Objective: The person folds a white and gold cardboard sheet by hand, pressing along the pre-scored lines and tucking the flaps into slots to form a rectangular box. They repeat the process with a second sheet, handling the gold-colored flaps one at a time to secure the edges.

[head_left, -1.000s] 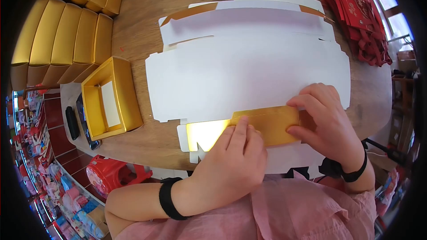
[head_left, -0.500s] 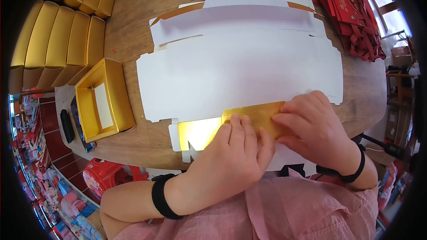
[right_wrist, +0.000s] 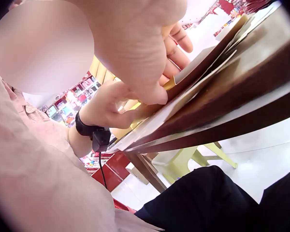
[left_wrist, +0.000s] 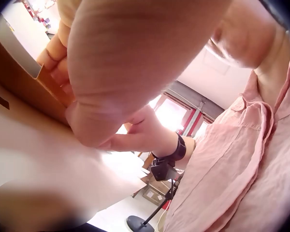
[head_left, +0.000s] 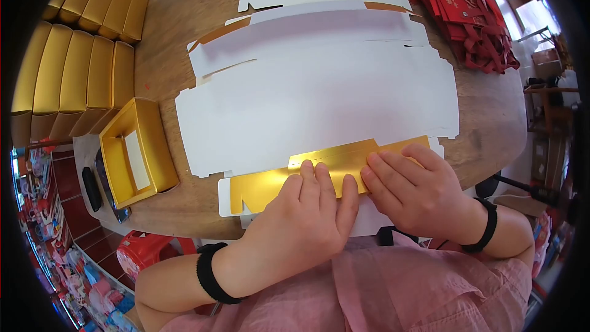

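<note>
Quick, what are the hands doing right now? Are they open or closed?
Left hand: open, fingers resting on the gold card.
Right hand: open, fingers fairly straight, touching the same card.

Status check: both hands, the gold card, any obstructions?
Left hand, fingers extended on gold card. Right hand, fingers on its right part. Card lies along near edge of white sheet. No loose item visible on it.

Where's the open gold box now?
In the head view, the open gold box is on the left of the table, between the white cardboard and a black object.
</note>
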`<state>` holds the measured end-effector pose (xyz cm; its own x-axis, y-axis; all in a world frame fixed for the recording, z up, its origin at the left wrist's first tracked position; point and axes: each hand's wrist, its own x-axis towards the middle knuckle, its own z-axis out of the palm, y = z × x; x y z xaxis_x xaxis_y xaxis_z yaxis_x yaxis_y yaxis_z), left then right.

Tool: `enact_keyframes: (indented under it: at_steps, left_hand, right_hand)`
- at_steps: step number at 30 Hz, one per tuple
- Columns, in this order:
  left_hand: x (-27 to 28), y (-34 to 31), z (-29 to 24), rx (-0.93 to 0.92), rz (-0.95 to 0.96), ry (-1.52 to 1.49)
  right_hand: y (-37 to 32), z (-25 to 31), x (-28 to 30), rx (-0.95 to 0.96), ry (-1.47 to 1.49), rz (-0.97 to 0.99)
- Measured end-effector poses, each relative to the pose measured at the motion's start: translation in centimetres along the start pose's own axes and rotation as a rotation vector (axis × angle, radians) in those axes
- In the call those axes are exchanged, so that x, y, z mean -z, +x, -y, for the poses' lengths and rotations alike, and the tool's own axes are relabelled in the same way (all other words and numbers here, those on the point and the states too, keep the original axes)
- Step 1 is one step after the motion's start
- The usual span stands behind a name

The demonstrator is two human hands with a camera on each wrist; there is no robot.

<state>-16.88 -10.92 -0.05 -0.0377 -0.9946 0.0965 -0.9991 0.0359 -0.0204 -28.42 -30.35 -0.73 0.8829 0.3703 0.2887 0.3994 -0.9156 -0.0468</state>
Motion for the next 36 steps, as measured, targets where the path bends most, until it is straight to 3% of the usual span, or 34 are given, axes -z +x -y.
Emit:
enact_keyframes:
  at_steps: [26,36]
  left_hand:
    - [0.30,-0.23,-0.08,-0.002,0.048,0.001]
    - [0.08,0.14,-0.11,0.026,0.017,0.025]
  right_hand:
    - [-0.38,0.24,0.05,0.051,-0.062,-0.017]
    - [0.44,0.35,0.32,-0.049,-0.014,0.042]
